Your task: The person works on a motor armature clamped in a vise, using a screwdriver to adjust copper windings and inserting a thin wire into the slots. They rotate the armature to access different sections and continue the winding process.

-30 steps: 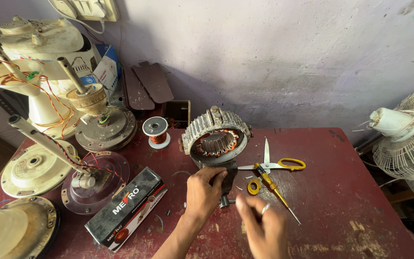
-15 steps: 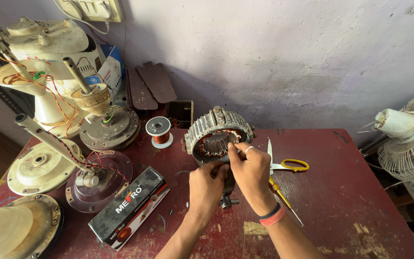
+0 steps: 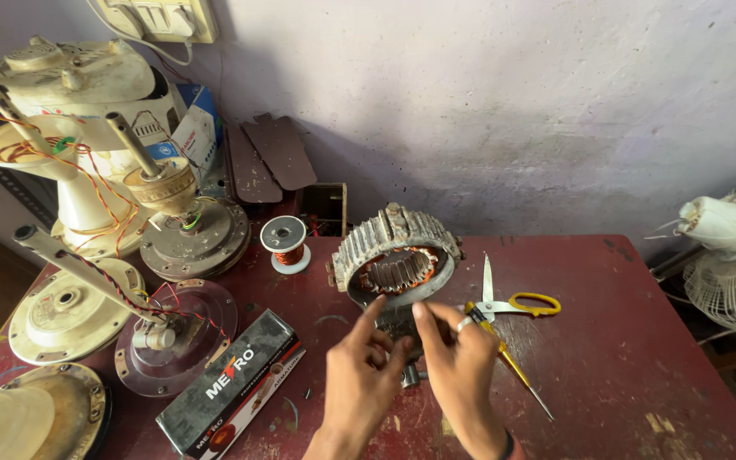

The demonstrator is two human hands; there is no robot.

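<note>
Landmark: ribbed motor stator (image 3: 395,255), propped on edge on the red counter (image 3: 623,341), copper windings showing inside.
Far left of stator: cream fan motor housings (image 3: 70,111) with loose wires; black tin box (image 3: 230,383) lower down.
Just left of stator: copper wire spool (image 3: 284,243).
Left hand (image 3: 359,379): just below stator, fingers loosely spread, forefinger raised to the rim.
Right hand (image 3: 462,366): beside left, fingers curled; cannot tell what they pinch.
Right of stator: yellow-handled scissors (image 3: 513,302), screwdriver (image 3: 513,366).
</note>
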